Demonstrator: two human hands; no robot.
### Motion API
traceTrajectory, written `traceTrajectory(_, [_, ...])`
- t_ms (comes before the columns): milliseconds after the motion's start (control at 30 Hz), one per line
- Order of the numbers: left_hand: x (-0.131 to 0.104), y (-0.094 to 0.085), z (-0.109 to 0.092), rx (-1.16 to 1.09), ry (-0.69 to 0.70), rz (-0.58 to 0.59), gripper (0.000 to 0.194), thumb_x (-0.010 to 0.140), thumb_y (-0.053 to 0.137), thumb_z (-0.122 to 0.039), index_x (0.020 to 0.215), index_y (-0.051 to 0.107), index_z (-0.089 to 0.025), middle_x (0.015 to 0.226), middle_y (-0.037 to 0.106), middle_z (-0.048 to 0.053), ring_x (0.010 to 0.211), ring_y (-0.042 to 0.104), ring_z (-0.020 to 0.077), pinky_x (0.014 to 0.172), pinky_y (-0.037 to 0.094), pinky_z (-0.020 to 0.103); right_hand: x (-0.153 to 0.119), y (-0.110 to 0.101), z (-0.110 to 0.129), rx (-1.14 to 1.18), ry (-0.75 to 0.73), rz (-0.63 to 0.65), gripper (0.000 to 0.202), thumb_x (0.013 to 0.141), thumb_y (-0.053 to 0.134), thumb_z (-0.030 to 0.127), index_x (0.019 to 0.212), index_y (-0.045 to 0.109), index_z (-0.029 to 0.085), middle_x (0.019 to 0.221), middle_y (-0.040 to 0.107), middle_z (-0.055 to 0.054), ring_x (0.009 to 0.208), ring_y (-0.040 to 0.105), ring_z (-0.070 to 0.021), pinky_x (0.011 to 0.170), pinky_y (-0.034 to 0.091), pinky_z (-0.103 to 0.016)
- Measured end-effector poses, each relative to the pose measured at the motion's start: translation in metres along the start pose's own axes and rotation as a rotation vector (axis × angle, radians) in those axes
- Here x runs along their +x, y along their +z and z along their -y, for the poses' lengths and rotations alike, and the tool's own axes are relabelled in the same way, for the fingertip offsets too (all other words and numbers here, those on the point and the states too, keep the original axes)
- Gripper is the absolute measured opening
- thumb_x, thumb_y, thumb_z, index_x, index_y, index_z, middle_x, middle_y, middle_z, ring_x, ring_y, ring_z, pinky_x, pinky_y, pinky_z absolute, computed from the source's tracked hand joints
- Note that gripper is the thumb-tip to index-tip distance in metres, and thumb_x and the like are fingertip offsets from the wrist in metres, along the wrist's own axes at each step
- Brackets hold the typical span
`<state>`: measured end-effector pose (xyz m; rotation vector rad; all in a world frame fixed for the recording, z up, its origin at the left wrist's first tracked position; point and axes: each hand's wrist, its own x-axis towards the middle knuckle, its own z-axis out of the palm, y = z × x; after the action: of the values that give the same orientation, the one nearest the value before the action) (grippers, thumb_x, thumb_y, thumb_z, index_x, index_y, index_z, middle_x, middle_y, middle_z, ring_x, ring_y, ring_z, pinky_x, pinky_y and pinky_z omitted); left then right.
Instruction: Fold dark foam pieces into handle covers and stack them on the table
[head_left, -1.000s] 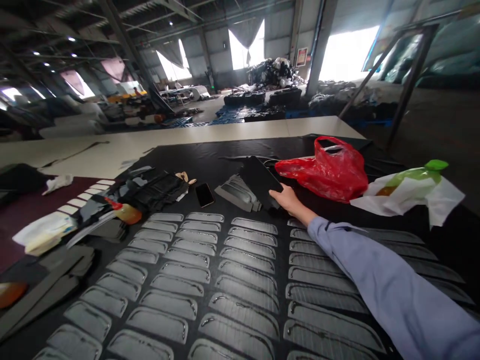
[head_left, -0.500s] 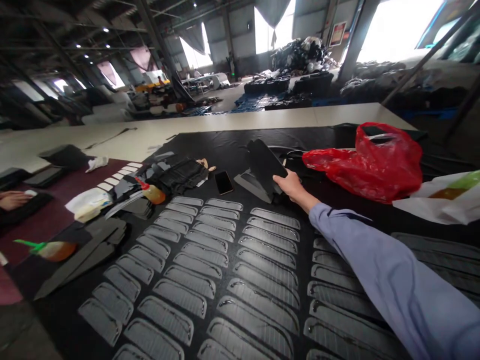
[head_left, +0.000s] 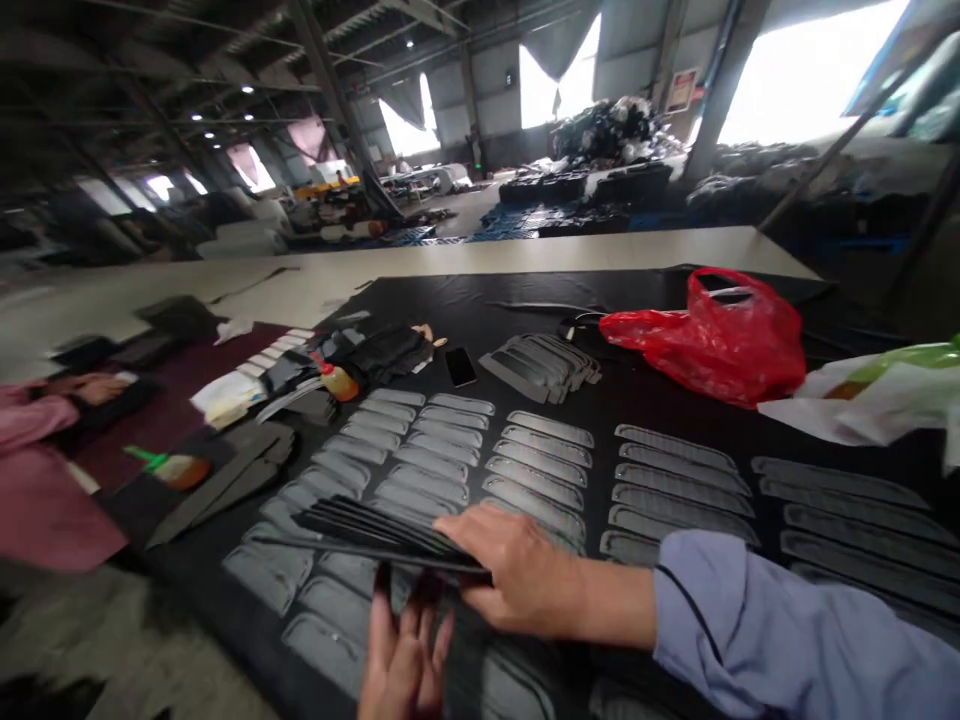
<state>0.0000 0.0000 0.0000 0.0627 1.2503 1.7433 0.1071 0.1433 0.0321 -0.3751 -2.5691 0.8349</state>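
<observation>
My right hand [head_left: 517, 565] is closed around the right end of a stack of thin black pieces [head_left: 382, 530], held above the table near the front. Below the stack, my left hand [head_left: 405, 640] reaches up with its fingers apart, the fingertips dark and partly hidden at the stack's underside. Rows of grey curved-edge pieces [head_left: 671, 470] with shiny wet-looking lines lie on the black table cover. Beyond them is a fanned pile of grey pieces [head_left: 541, 366], with a phone [head_left: 460, 367] to its left.
A red plastic bag [head_left: 720, 345] and a white bag [head_left: 862, 395] lie at the right. Bottles with a red tip [head_left: 339, 382] and a green tip [head_left: 176, 470] lie at the left. Another person's hands [head_left: 94, 388] and pink sleeve are at the far left.
My right hand has drawn back toward me with the black pieces, uncovering the fanned pile. My left hand has come into view under the stack. The view has shifted left.
</observation>
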Motion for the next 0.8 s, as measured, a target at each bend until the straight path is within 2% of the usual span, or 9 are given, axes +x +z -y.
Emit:
traceTrajectory(67, [-0.005,0.015,-0.002,-0.196,-0.015,0.042,0.064,0.064,0.077,-0.041,0.122,0.055,-0.026,0.112,0.065,0.006,0.118,0.051,0.0260,0.103,0.038,0.039,-0.010,0.012,0.017,-0.143,-0.078,0.091,0.064,0.062,0.055,0.008,0.126,0.046,0.010,0.104,0.061,-0.013,0.092,0.054,-0.0235,0.077,0.050,-0.035])
traceTrajectory(100, [-0.010,0.020,-0.003,-0.272,-0.011,0.006,0.053,0.066,0.076,-0.039,0.114,0.061,-0.022,0.105,0.068,0.006,0.112,0.055,0.0258,0.103,0.038,0.039,-0.015,0.018,0.024,-0.196,-0.110,0.096,0.069,0.060,0.055,0.006,0.128,0.044,0.009,0.107,0.060,-0.014,0.093,0.053,-0.0249,0.077,0.050,-0.036])
traceTrajectory(167, [-0.019,0.023,-0.004,-0.389,0.038,-0.051,0.040,0.067,0.075,-0.038,0.101,0.068,-0.019,0.096,0.070,0.006,0.108,0.058,0.0254,0.104,0.037,0.039,-0.024,0.028,0.034,-0.238,-0.162,0.042,0.071,0.058,0.052,0.003,0.128,0.044,0.006,0.107,0.059,-0.015,0.093,0.052,-0.0259,0.078,0.050,-0.037])
traceTrajectory(267, [-0.031,0.015,-0.004,-0.447,0.021,0.003,0.038,0.063,0.077,-0.040,0.093,0.071,-0.016,0.094,0.071,0.007,0.110,0.057,0.0271,0.104,0.037,0.038,-0.037,0.042,0.053,-0.232,-0.209,-0.066,0.068,0.059,0.048,0.002,0.127,0.045,0.005,0.103,0.059,-0.015,0.091,0.053,-0.0250,0.080,0.051,-0.036])
traceTrajectory(400, [-0.042,-0.009,-0.013,-0.420,-0.083,0.165,0.049,0.066,0.072,-0.047,0.100,0.069,-0.012,0.104,0.068,0.012,0.113,0.054,0.0294,0.103,0.037,0.038,-0.046,0.057,0.087,-0.263,-0.145,-0.079,0.069,0.060,0.048,0.006,0.129,0.043,0.006,0.106,0.058,-0.016,0.092,0.053,-0.0258,0.081,0.052,-0.038])
traceTrajectory(533, [-0.052,-0.039,-0.035,-0.413,-0.144,0.331,0.054,0.070,0.066,-0.049,0.109,0.065,-0.011,0.108,0.066,0.013,0.113,0.054,0.0313,0.103,0.036,0.042,-0.044,0.061,0.126,-0.247,-0.042,0.034,0.072,0.063,0.055,0.013,0.134,0.040,0.009,0.118,0.053,-0.017,0.103,0.050,-0.0282,0.093,0.045,-0.044])
traceTrajectory(633, [-0.060,-0.068,-0.055,-0.435,-0.209,0.479,0.056,0.072,0.061,-0.050,0.112,0.063,-0.011,0.110,0.065,0.013,0.115,0.052,0.0322,0.105,0.032,0.044,-0.034,0.062,0.157,-0.190,0.019,0.143,0.073,0.069,0.065,0.034,0.135,0.040,0.014,0.124,0.049,-0.017,0.112,0.046,-0.0313,0.097,0.041,-0.046])
traceTrajectory(700, [-0.067,-0.091,-0.067,-0.458,-0.235,0.563,0.053,0.075,0.058,-0.050,0.112,0.064,-0.012,0.109,0.066,0.013,0.117,0.051,0.0319,0.106,0.030,0.044,-0.023,0.066,0.177,-0.116,0.055,0.214,0.079,0.066,0.068,0.052,0.132,0.043,0.016,0.123,0.049,-0.017,0.112,0.046,-0.0325,0.096,0.041,-0.048])
traceTrajectory(800, [-0.076,-0.123,-0.083,-0.491,-0.283,0.633,0.048,0.078,0.056,-0.047,0.111,0.064,-0.014,0.111,0.065,0.012,0.118,0.050,0.0317,0.107,0.029,0.044,-0.002,0.081,0.203,0.019,0.143,0.265,0.070,0.071,0.063,0.054,0.128,0.047,0.018,0.118,0.049,-0.014,0.108,0.048,-0.0287,0.093,0.043,-0.044])
